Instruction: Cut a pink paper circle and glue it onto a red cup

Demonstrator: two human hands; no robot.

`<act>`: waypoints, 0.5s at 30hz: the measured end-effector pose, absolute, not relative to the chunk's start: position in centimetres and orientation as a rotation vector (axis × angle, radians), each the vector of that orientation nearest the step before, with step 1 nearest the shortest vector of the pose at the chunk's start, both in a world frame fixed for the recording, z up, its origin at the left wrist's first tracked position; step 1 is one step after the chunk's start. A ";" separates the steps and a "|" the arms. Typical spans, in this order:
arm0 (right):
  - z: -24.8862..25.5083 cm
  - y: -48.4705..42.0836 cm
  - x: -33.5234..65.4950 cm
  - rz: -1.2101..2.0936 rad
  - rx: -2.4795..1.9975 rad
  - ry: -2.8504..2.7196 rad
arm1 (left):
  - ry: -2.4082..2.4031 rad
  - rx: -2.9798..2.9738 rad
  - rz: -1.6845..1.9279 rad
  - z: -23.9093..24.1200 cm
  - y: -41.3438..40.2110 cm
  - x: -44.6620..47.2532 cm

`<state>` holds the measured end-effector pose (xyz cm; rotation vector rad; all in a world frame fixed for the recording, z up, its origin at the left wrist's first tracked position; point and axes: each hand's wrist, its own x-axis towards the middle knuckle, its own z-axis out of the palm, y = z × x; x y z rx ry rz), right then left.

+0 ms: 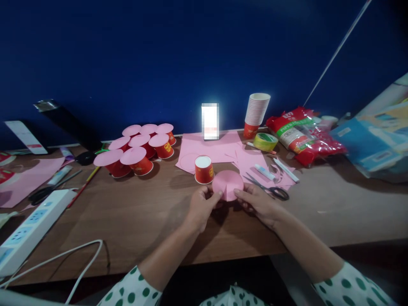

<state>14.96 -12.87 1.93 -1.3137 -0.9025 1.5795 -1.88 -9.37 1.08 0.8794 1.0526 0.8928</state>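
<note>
Between my two hands is a pink paper disc (pixel 228 180) with a slit or fold line running from its middle to the near edge. My left hand (pixel 205 204) pinches its left side, thumb on top. On the right side, my right hand (pixel 258 202) grips it the same way; the fingers beneath are partly hidden. Just beyond the disc a red paper cup (pixel 204 171) stands upside down, white base up. Right of my right hand lie black-handled scissors (pixel 270 189), with a glue tube (pixel 264 172) close by on pink scraps.
Several upturned red cups topped with pink discs (pixel 134 156) stand at the back left. Pink sheets (pixel 210 148), a bright phone (pixel 210 121), a cup stack (pixel 256 112), yellow tape (pixel 265 142) and a red bag (pixel 306 136) line the back. A power strip (pixel 38 227) lies left.
</note>
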 end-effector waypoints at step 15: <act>2.6 -12.9 15.5 1.711 -1.249 -0.900 | 0.976 0.762 0.857 1.4 -9.5 -2.4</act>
